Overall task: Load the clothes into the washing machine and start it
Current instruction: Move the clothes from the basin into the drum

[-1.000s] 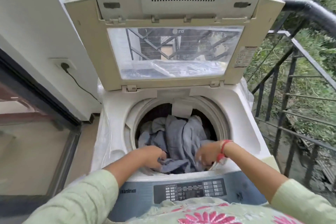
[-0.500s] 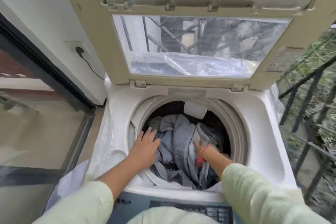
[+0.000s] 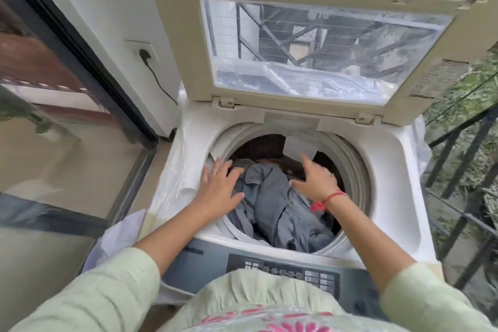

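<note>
A white top-loading washing machine [image 3: 398, 170] stands in front of me with its lid [image 3: 318, 43] raised upright. Grey-blue clothes [image 3: 280, 205] lie heaped inside the round drum. My left hand [image 3: 219, 187] lies flat with spread fingers at the drum's left rim, over the edge of the clothes. My right hand [image 3: 316, 179], with a red thread at the wrist, hovers with spread fingers over the right side of the heap and holds nothing. The dark control panel [image 3: 285, 269] runs along the machine's near edge, partly hidden by my clothing.
A white wall with a socket and black plug [image 3: 144, 52] is at the left, beside a dark-framed glass sliding door [image 3: 67, 143]. A black metal railing [image 3: 466, 183] with greenery behind it bounds the right side. Clear plastic wrap [image 3: 172, 178] covers the machine's left flank.
Both hands let go of the bunched clothes and pushed them down into the drum. My right hand has come up out of the heap, fingers spread. The view moved closer and lower.
</note>
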A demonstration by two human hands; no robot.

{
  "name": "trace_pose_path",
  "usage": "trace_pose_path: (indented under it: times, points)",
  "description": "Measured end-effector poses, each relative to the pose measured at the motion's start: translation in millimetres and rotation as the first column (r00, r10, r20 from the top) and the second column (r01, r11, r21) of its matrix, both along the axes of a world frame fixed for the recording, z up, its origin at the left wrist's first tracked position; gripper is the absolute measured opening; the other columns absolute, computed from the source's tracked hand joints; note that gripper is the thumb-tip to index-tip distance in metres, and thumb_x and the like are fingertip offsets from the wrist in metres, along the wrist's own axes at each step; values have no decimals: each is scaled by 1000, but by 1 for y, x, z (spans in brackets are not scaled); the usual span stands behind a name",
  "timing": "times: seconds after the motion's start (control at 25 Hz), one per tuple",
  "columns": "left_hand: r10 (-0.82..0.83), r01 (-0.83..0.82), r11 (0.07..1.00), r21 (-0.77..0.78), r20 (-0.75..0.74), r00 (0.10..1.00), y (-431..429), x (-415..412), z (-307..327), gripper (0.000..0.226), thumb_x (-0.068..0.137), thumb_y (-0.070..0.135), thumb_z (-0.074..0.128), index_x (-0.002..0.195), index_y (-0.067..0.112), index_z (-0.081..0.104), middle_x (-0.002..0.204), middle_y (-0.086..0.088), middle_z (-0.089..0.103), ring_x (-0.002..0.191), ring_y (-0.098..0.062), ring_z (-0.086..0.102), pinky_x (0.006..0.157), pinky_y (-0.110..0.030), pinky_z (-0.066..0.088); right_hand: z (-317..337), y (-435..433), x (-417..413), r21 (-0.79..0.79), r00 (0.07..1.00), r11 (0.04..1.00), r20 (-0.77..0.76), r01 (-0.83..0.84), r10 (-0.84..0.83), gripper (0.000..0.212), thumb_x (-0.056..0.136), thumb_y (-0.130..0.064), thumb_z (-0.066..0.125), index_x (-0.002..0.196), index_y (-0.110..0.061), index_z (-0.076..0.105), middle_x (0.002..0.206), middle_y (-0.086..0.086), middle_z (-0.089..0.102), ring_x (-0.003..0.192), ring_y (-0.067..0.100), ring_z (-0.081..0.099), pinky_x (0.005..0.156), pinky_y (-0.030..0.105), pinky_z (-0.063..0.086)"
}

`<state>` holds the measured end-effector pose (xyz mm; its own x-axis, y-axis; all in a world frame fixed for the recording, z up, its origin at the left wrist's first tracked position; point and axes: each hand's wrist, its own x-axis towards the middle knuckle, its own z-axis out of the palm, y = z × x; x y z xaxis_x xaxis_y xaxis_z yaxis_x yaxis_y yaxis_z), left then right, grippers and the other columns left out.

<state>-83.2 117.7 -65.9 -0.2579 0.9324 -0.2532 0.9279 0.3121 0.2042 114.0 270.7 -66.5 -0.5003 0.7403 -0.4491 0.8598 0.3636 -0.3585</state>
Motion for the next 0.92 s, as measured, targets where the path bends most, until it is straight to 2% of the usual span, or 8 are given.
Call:
trace_pose_path:
  times: [0.08,0.16,0.28,0.44,0.56,0.64,0.76,0.92]
  points:
    - [76,-80,992,92,47,996,-14,-7,20,60,91,44,49,143,26,26,154,-6,17,145,-27,-4,115,-48,-4,40,-20,-3,69,969,996,-245,56,-37,84,84,-41,63,149,-17,15,148,7,36,136,26,34,109,43,33]
    - [155,-173,965,199,102,983,-35,-17,39,58,90,44,50,141,26,30,153,-5,20,145,-25,-2,116,-47,-2,65,-50,-13,-12,913,1000,-408,-14,7,82,86,-37,63,150,-18,14,152,1,30,140,18,27,114,34,26]
    - [242,-315,842,437,215,946,-83,-32,60,57,83,48,46,133,21,44,142,-8,38,140,-30,20,115,-46,16,82,-99,-47,-65,853,985,-512,-157,102,74,87,-36,63,148,-22,23,150,-8,30,139,9,25,115,31,23]
    - [393,-512,657,554,328,859,-172,-45,56,48,83,40,49,123,14,53,123,-5,51,119,-19,42,103,-20,25,88,-167,-94,-109,780,933,-586,-344,219,53,86,-36,64,135,-31,43,128,-21,46,118,-8,41,104,23,34]
    - [553,-670,636,383,379,742,-261,-51,5,45,81,41,49,116,14,56,114,-5,56,109,-20,48,96,-23,32,90,-219,-133,-107,733,870,-594,-481,332,42,86,-36,63,126,-32,51,116,-22,50,110,-8,48,94,18,40]
    - [647,-739,659,142,394,653,-327,-54,-46,47,75,45,47,115,21,54,108,-8,59,102,-27,54,88,-28,37,85,-256,-167,-110,727,833,-559,-542,399,38,86,-36,62,123,-29,55,116,-14,55,105,0,55,91,24,47]
    - [745,-721,650,-241,388,542,-407,-67,-104,59,69,51,41,120,26,52,113,-11,60,106,-35,57,89,-37,45,66,-307,-223,-121,734,773,-433,-622,523,35,88,-29,62,122,-24,57,117,-4,61,102,10,60,88,26,46]
    - [831,-755,546,-364,351,432,-460,-124,-134,49,79,33,60,125,14,54,117,-14,55,112,-36,51,93,-38,41,7,-360,-298,-141,776,766,-202,-627,598,40,85,-24,61,125,-21,55,119,6,59,105,27,59,87,32,44]
